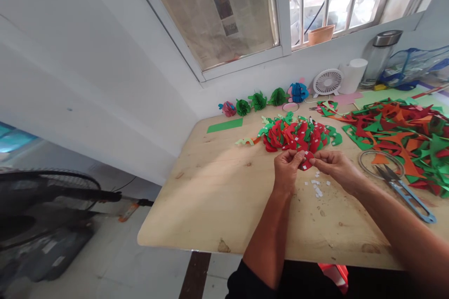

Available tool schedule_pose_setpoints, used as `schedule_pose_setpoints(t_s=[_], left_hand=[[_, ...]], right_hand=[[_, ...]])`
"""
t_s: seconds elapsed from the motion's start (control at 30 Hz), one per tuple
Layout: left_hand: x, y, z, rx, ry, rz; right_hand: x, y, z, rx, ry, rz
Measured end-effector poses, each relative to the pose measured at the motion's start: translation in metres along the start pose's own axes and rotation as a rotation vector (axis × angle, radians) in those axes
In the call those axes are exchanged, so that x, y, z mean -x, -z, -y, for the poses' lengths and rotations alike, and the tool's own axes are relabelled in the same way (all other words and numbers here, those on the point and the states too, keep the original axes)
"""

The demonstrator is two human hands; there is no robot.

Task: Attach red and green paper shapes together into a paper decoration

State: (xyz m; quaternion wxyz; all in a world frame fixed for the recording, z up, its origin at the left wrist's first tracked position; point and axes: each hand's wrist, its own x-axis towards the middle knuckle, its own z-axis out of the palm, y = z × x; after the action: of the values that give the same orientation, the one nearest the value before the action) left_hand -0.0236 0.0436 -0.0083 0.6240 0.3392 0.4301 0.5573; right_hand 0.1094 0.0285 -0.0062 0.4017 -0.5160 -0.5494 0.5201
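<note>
Between my two hands is a red paper cutout (306, 164) with small white squares on it. My left hand (286, 164) pinches its left side, and the fingertips of my right hand (331, 164) are closed at its right edge. Just beyond lies a pile of red and green paper cutouts (293, 134), many bearing white squares. Several loose white paper bits (317, 190) are scattered on the wooden table (210, 196) below my hands. To the right, blue-handled thread snips (409, 196) rest with their blades over a metal ring (365, 161).
A large heap of red, orange and green paper scraps (403, 135) covers the right side. Along the wall stand folded paper figures (258, 101), a small white fan (328, 82) and a glass bottle (378, 63). A green paper strip (224, 125) lies at the back left.
</note>
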Motion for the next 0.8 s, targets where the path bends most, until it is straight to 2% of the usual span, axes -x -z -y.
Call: schedule_pose_setpoints(t_s=[0.2,0.33,0.4,0.47,0.53,0.6,0.7,0.8], left_hand=[[0.0,0.0,-0.001,0.066,0.024,0.012],[-0.001,0.0,0.0,0.041,0.0,-0.021],[-0.001,0.001,0.001,-0.025,-0.044,-0.051],[-0.001,0.002,0.002,-0.109,-0.109,-0.058],[0.0,0.003,0.003,-0.201,-0.174,-0.037],[0.001,0.003,0.004,-0.286,-0.214,-0.006],[0.004,0.003,0.004,-0.354,-0.219,0.058],[0.006,0.002,0.004,-0.368,-0.2,0.121]], right_hand=[[-0.001,0.001,-0.002,0.019,0.017,-0.006],[-0.001,0.001,0.001,0.058,0.044,-0.02],[0.0,0.001,0.004,0.107,0.089,-0.102],[0.002,0.0,0.008,0.197,0.145,-0.239],[0.003,-0.002,0.01,0.289,0.21,-0.349],[0.004,-0.002,0.009,0.342,0.264,-0.396],[0.001,-0.001,0.004,0.306,0.263,-0.401],[-0.002,0.001,-0.002,0.135,0.204,-0.322]])
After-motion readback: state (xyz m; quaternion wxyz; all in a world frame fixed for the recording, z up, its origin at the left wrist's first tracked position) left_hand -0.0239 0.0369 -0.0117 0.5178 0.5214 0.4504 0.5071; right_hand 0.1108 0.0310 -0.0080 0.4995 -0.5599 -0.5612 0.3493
